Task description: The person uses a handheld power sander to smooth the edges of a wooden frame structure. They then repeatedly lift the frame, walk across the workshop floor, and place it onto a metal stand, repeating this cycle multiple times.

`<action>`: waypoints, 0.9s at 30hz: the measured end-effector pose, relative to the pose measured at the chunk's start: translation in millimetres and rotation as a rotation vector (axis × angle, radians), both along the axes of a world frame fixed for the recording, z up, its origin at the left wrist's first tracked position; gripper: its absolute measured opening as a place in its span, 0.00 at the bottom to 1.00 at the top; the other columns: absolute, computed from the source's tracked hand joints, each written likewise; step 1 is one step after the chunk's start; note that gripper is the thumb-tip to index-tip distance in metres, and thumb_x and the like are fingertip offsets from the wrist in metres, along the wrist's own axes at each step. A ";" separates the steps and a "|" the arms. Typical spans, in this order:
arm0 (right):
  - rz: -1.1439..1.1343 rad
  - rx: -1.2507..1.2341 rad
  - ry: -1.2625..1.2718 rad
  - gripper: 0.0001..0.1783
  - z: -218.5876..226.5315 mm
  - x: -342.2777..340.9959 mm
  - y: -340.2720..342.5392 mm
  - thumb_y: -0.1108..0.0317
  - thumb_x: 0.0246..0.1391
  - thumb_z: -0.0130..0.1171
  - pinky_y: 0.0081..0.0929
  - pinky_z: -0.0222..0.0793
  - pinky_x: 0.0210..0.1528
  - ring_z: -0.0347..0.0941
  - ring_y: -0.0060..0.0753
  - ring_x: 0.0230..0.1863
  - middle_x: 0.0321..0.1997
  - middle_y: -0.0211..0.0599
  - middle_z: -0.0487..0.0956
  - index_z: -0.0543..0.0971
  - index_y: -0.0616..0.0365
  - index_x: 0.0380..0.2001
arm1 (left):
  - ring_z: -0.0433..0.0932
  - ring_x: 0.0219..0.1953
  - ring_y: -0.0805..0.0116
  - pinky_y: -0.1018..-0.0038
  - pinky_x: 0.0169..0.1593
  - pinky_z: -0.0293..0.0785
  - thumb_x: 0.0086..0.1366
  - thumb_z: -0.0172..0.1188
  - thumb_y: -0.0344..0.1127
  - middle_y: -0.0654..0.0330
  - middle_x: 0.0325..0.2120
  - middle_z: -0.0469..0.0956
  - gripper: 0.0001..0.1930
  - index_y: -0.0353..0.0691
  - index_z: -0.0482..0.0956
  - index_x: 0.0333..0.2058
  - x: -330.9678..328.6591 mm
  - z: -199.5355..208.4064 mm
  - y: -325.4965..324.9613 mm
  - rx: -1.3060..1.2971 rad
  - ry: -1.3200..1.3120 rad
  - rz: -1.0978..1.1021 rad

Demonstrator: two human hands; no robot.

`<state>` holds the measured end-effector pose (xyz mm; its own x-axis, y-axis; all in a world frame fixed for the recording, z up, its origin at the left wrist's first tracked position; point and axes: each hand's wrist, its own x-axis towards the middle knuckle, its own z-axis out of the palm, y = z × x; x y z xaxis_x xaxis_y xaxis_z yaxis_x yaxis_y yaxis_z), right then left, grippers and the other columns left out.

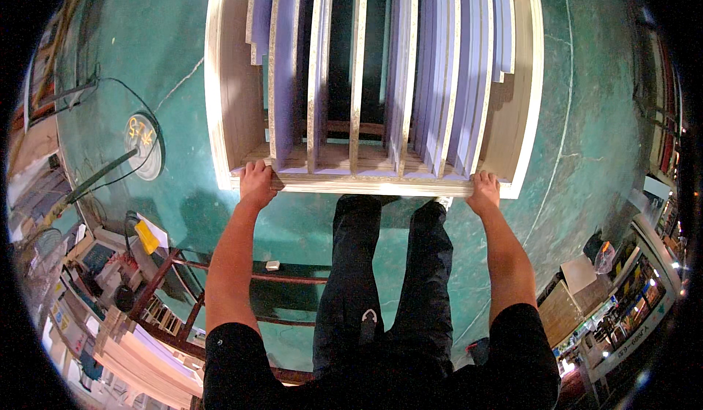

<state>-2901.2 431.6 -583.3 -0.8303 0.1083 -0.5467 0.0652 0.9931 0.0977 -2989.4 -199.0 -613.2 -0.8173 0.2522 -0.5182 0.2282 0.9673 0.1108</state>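
Note:
A large pale wooden frame fills the upper middle, its near edge just in front of my legs. Inside it stand several long parallel boards, with mauve faces and light, rough edges; dark gaps show between them. My left hand is closed over the near edge close to its left corner, fingers curled on top. Toward the right corner, my right hand grips the same edge. The far end of the frame is cut off by the picture's top.
On the green floor at left stands a round base with a pole and a looping black cable. Behind me at lower left are a dark red metal rack and stacked planks. Boards and boxes line the lower right.

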 end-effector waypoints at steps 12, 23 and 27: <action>-0.039 0.028 0.035 0.39 -18.2 9.6 1.8 0.61 0.37 0.75 0.44 0.59 0.71 0.65 0.47 0.67 0.60 0.39 0.73 0.73 0.55 0.56 | 0.69 0.60 0.54 0.55 0.66 0.63 0.49 0.75 0.38 0.56 0.52 0.73 0.31 0.42 0.74 0.52 5.1 -20.9 5.2 -0.050 0.092 -0.008; 0.102 0.028 0.022 0.20 -28.3 13.5 17.6 0.65 0.54 0.61 0.49 0.60 0.69 0.70 0.47 0.64 0.57 0.45 0.77 0.74 0.57 0.50 | 0.72 0.56 0.56 0.55 0.64 0.64 0.60 0.62 0.36 0.58 0.48 0.75 0.16 0.42 0.74 0.46 3.2 -25.3 -7.7 -0.196 0.026 -0.120; 0.094 0.012 0.054 0.12 -27.4 13.5 14.9 0.67 0.58 0.55 0.49 0.62 0.68 0.70 0.47 0.64 0.56 0.46 0.77 0.75 0.57 0.44 | 0.73 0.56 0.57 0.56 0.64 0.64 0.60 0.64 0.37 0.58 0.48 0.76 0.18 0.43 0.73 0.47 11.4 -34.1 -14.6 -0.213 0.064 -0.128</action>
